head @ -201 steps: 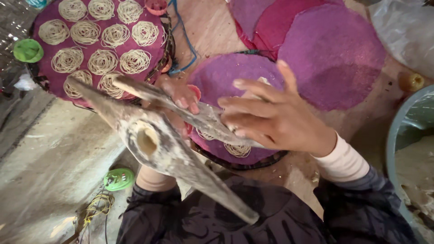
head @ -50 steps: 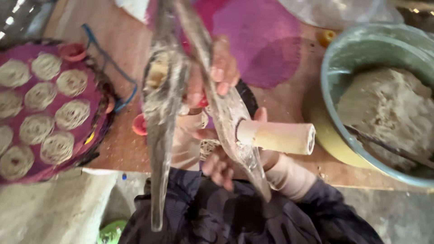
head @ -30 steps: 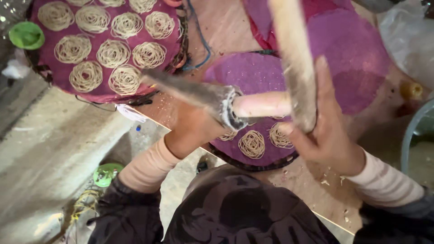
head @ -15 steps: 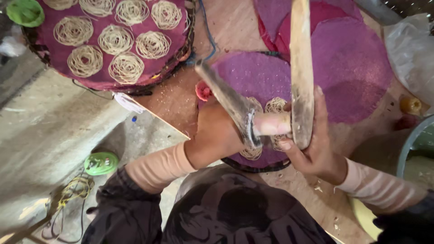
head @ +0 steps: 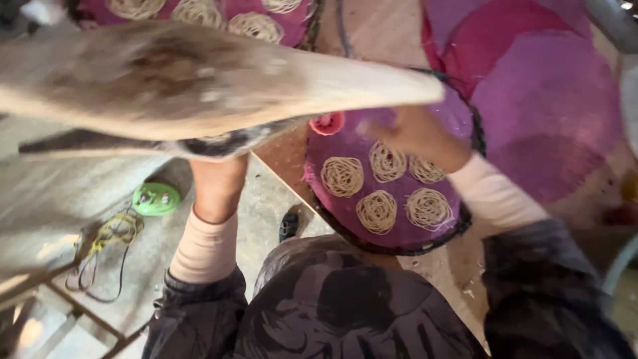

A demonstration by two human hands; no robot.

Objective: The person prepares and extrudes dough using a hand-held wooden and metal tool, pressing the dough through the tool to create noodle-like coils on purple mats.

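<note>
A long wooden press with two flat handles fills the upper left, close to the camera and blurred. My left hand reaches up beneath it and grips its underside, the fingers hidden by the wood. My right hand is blurred, just under the press's pale tip and over a round purple tray. Several coiled noodle nests lie on that tray. Whether the right hand touches the press is unclear.
More round purple mats overlap at the upper right. Another tray of noodle nests sits at the top. A small red cap lies beside the near tray. On the floor are a green lid and yellow cord.
The press has swung up and left toward the camera, now lying crosswise. My right hand has come off its upright handle and dropped over the tray, where more noodle nests now show.
</note>
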